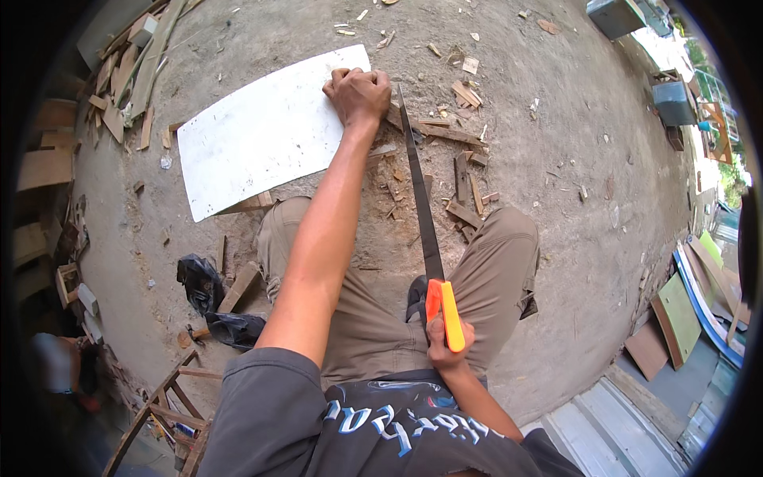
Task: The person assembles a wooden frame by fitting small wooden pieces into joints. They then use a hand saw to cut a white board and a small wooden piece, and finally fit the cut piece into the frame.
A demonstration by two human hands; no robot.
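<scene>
A white board (262, 131) with dark specks lies tilted in front of me, propped above the ground on pieces of wood. My left hand (359, 97) is closed at its right end, fingers curled down onto the board near the edge. In my right hand (451, 343), close to my lap, is the handle of a handsaw (419, 183). The handle is orange and yellow, and the long dark blade points away from me. Its tip reaches just right of my left hand, apart from the board as far as I can see.
Wood offcuts (465, 179) lie between and beyond my knees. Planks (151, 71) are piled at the far left. Black plastic bags (200, 282) rest by my left knee, near a wooden frame (171, 405). Sheets and panels (675, 318) lean at the right, beside corrugated metal (604, 433). A person (63, 366) is at the lower left.
</scene>
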